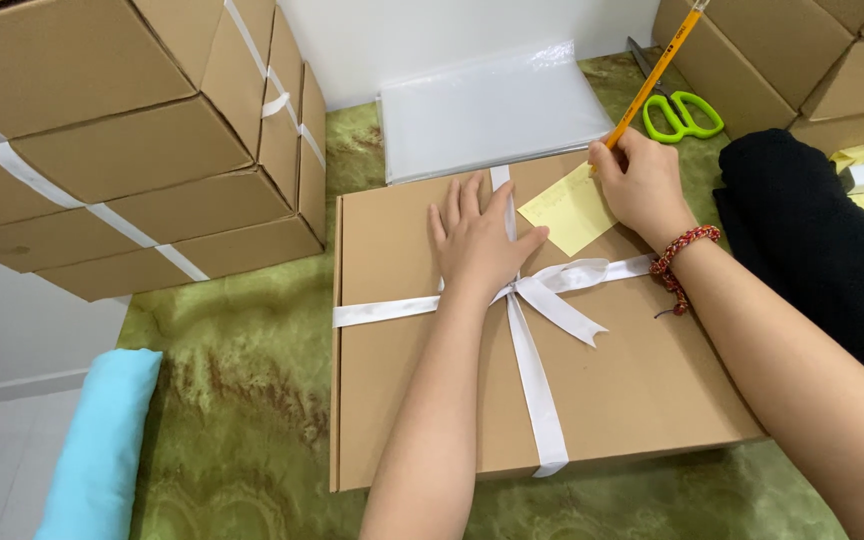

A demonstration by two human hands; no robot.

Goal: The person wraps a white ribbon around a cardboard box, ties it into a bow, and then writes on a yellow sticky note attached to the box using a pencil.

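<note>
Surface: green mat. Flat cardboard box w/ white ribbon, centre. Left hand flat on lid, fingers spread, gripping nothing. Right hand pinches yellow pencil, tip at yellow sticky note on lid. Green scissors behind.

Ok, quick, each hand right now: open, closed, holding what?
Left hand: open, flat on the box.
Right hand: closed on a pencil, tip at the yellow note.
</note>
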